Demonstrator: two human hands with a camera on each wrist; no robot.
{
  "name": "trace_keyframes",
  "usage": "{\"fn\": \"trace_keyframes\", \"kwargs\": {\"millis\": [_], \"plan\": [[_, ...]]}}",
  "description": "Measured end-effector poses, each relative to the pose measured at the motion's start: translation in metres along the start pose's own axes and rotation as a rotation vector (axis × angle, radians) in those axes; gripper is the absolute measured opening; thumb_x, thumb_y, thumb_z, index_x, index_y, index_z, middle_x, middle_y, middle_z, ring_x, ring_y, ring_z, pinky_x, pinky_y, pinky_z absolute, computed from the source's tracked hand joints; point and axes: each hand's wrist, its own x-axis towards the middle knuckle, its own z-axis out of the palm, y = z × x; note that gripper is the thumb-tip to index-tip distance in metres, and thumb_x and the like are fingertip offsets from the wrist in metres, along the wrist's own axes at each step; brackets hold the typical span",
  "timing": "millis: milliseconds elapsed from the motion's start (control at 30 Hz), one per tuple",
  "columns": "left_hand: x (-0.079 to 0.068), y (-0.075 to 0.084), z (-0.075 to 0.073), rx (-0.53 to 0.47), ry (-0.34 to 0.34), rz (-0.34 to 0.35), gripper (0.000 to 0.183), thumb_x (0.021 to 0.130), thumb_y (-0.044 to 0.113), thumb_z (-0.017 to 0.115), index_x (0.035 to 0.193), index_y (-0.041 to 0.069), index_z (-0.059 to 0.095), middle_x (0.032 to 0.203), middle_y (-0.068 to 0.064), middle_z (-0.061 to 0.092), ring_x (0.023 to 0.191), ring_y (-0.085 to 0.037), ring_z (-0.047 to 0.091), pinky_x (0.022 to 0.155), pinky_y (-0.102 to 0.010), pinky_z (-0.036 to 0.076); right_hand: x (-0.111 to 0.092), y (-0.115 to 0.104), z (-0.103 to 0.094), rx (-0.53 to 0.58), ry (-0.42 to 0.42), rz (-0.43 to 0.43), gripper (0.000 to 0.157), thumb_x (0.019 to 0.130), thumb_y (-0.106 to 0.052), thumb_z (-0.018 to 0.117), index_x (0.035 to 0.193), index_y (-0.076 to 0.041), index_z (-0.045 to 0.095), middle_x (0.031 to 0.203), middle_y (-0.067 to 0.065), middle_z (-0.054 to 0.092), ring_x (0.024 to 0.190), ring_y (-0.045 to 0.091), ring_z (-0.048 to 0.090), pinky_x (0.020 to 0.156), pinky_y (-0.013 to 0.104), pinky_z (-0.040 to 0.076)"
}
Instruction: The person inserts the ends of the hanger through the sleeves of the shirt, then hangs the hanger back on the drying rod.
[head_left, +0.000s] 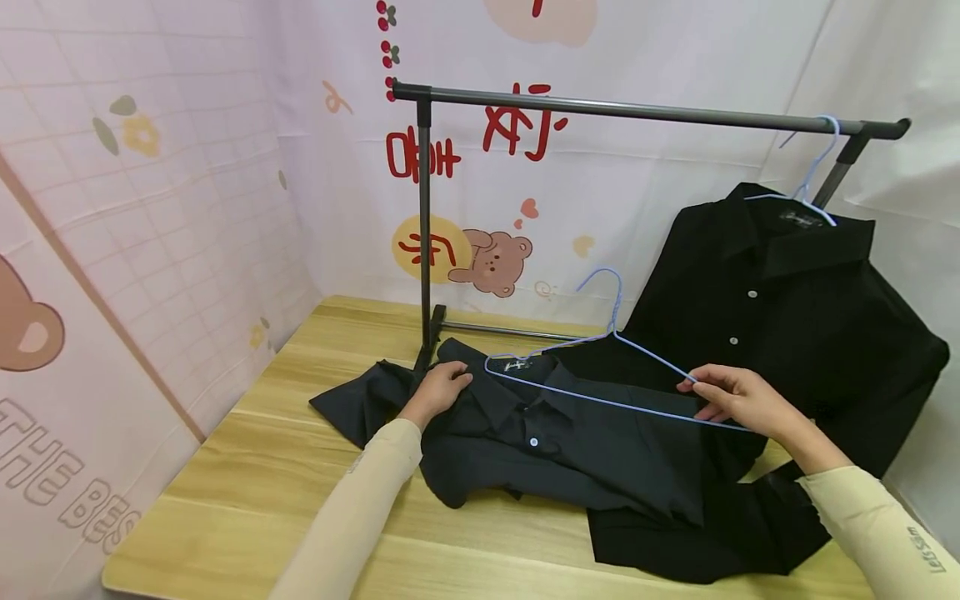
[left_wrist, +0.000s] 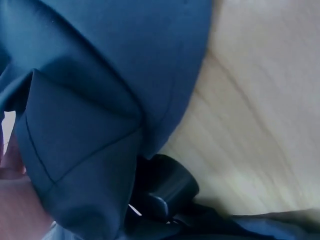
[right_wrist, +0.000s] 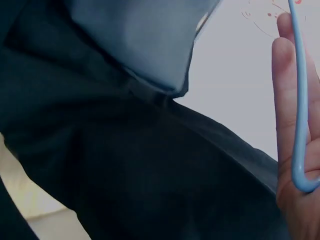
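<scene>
A dark button-up shirt (head_left: 480, 458) lies on the table with its collar toward the rack. My left hand (head_left: 442, 387) grips it at the shoulder beside the collar; in the left wrist view a fold of the shirt (left_wrist: 90, 125) covers part of the fingers. My right hand (head_left: 738, 400) holds a light blue wire hanger (head_left: 617, 312) by its right end, hook upward. The hanger's left end overlaps the shirt's neck opening in the head view. In the right wrist view the hanger's bent end (right_wrist: 300, 110) lies across the palm and fingers.
A grey metal clothes rack (head_left: 615, 107) stands on the wooden table (head_left: 247, 500). From its right end hangs a black shirt (head_left: 817, 308) on another blue hanger (head_left: 808, 171), its lower part spreading onto the table behind and right of the first shirt. Printed cloth (head_left: 337, 208) hangs behind.
</scene>
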Motion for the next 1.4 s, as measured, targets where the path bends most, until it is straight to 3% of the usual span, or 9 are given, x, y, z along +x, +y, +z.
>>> {"fn": "trace_keyframes", "kwargs": {"millis": [133,300,633,767,867,1000,1100,1267,1400], "plan": [[0.001,0.004,-0.006,-0.061,0.002,0.026,0.033,0.105,0.021,0.051,0.134,0.006,0.06,0.135,-0.013,0.057,0.122,-0.03,0.054,0.101,-0.047,0.042,0.001,-0.002,-0.002,-0.023,-0.016,-0.023,0.021,0.104,-0.007,0.05,0.116,0.007,0.062,0.102,-0.02,0.068,0.07,0.025,0.072,0.06,0.034,0.058],[0.002,0.011,-0.012,-0.108,-0.065,0.067,0.029,0.105,0.021,0.052,0.129,0.01,0.063,0.127,-0.008,0.061,0.113,-0.025,0.056,0.097,-0.045,0.043,0.009,0.0,0.009,-0.028,-0.025,-0.056,0.02,0.104,-0.007,0.05,0.114,0.003,0.064,0.1,-0.014,0.069,0.07,0.025,0.071,0.062,0.033,0.058],[0.005,0.028,-0.016,-0.068,-0.188,0.21,0.019,0.104,0.019,0.055,0.113,0.012,0.069,0.101,-0.003,0.063,0.089,-0.022,0.056,0.079,-0.037,0.043,0.037,0.0,0.038,-0.022,0.035,-0.124,0.016,0.103,-0.007,0.053,0.109,-0.004,0.067,0.099,0.001,0.069,0.066,0.029,0.069,0.061,0.036,0.058],[0.005,0.038,-0.017,-0.083,-0.24,0.257,0.015,0.104,0.017,0.054,0.104,0.009,0.067,0.091,-0.007,0.059,0.083,-0.028,0.054,0.073,-0.034,0.04,0.045,-0.003,0.047,-0.011,0.055,-0.134,0.015,0.102,-0.003,0.054,0.109,-0.001,0.068,0.098,0.0,0.07,0.064,0.028,0.069,0.06,0.034,0.058],[0.006,0.045,-0.016,-0.126,-0.253,0.284,0.015,0.104,0.015,0.054,0.103,0.009,0.067,0.089,-0.007,0.06,0.084,-0.032,0.055,0.072,-0.033,0.041,0.048,-0.011,0.053,-0.004,0.069,-0.137,0.016,0.101,0.002,0.053,0.107,0.004,0.067,0.097,0.008,0.07,0.063,0.029,0.069,0.06,0.034,0.058],[0.005,0.054,-0.015,-0.178,-0.25,0.29,0.017,0.104,0.017,0.054,0.109,0.009,0.068,0.093,-0.006,0.063,0.083,-0.026,0.058,0.074,-0.033,0.045,0.05,-0.035,0.06,0.007,0.06,-0.137,0.015,0.1,0.005,0.052,0.105,0.009,0.066,0.098,0.021,0.069,0.062,0.028,0.069,0.06,0.037,0.058],[0.001,0.065,-0.016,-0.214,-0.232,0.267,0.019,0.104,0.019,0.054,0.113,0.009,0.068,0.094,-0.005,0.064,0.083,-0.022,0.059,0.075,-0.033,0.045,0.056,-0.053,0.069,0.02,0.037,-0.139,0.015,0.1,0.004,0.053,0.105,0.009,0.066,0.099,0.024,0.069,0.062,0.023,0.069,0.06,0.038,0.058],[0.001,0.079,-0.018,-0.165,-0.169,0.295,0.017,0.104,0.021,0.055,0.107,0.009,0.067,0.097,-0.005,0.063,0.087,-0.022,0.057,0.078,-0.034,0.044,0.075,-0.039,0.092,0.042,-0.015,-0.182,0.015,0.102,-0.004,0.054,0.106,0.0,0.068,0.099,0.019,0.07,0.065,0.016,0.07,0.061,0.036,0.058],[0.001,0.079,-0.024,-0.085,-0.128,0.322,0.015,0.103,0.02,0.057,0.109,0.012,0.068,0.107,-0.003,0.064,0.098,-0.02,0.056,0.087,-0.037,0.044,0.082,-0.035,0.097,0.111,-0.091,-0.121,0.02,0.103,-0.01,0.054,0.111,0.002,0.069,0.105,0.02,0.069,0.077,0.024,0.072,0.071,0.034,0.059]]}}
